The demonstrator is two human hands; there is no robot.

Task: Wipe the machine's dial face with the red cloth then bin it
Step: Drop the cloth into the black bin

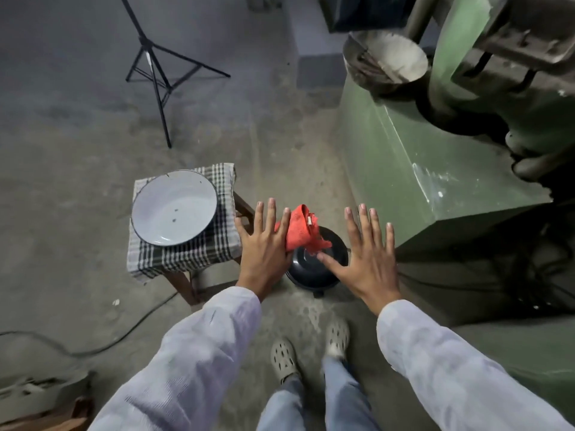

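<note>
The red cloth [299, 229] is crumpled on top of a round black bin [317, 265] on the floor, its frayed end hanging over the domed lid. My left hand [264, 244] hovers palm down just left of the cloth with fingers spread; the cloth touches its thumb side and hides the thumb. My right hand [364, 253] is spread flat to the right of the cloth, thumb pointing toward it, holding nothing. The green machine [413, 157] stands to the right; I cannot make out a dial face.
A wooden stool under a checked cloth [186, 256] carries a grey enamel plate [174, 208] left of the bin. A black tripod [155, 66] stands behind it. A cable [102, 346] runs across the floor at left. A round metal pan [385, 57] sits on the machine.
</note>
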